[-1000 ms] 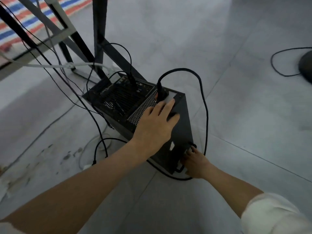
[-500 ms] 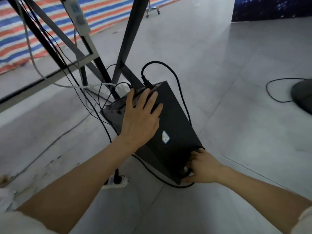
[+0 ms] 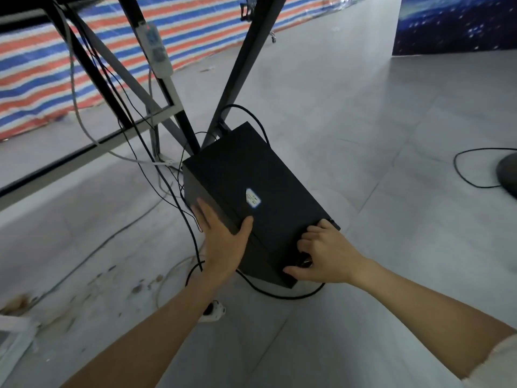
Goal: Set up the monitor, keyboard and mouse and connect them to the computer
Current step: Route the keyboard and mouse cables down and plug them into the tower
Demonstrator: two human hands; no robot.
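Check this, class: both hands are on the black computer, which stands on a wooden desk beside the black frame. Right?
Not quite. The head view shows the computer on the grey floor, not a desk. Both the left hand and right hand are on it, beside the frame.

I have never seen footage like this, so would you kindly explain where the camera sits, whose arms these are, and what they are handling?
The camera is worn on a person's head and looks forward and down, so the two bare arms belong to the wearer. Both hands hold a black box-shaped computer case standing on a grey tiled floor. The left hand lies flat along its left side, thumb on top. The right hand curls round the near corner. A black cable loops on the floor beneath that corner. Behind the case stand the black metal legs of a desk, with more thin cables hanging down, and a striped red, white and blue tarpaulin.
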